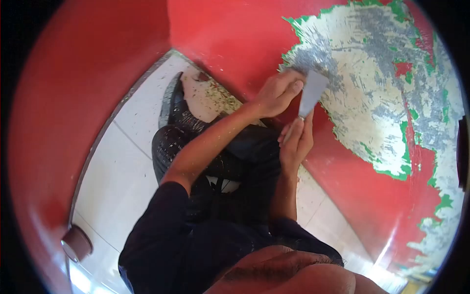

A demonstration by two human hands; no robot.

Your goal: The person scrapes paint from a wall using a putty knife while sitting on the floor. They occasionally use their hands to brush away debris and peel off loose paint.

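My right hand is wrapped round the handle of a scraper, whose wide metal blade points up toward the wall. Close to the blade's left edge is my left hand, with its fingers curled and the thumb near the blade; whether it grips anything cannot be made out. Beyond both hands, the red wall has a large bare patch of whitish and grey surface, edged with green paint.
Paint flakes lie on the tiled floor along the wall's foot. Another red wall rises at the left, with a round brown object near its base. My bent legs are below my hands.
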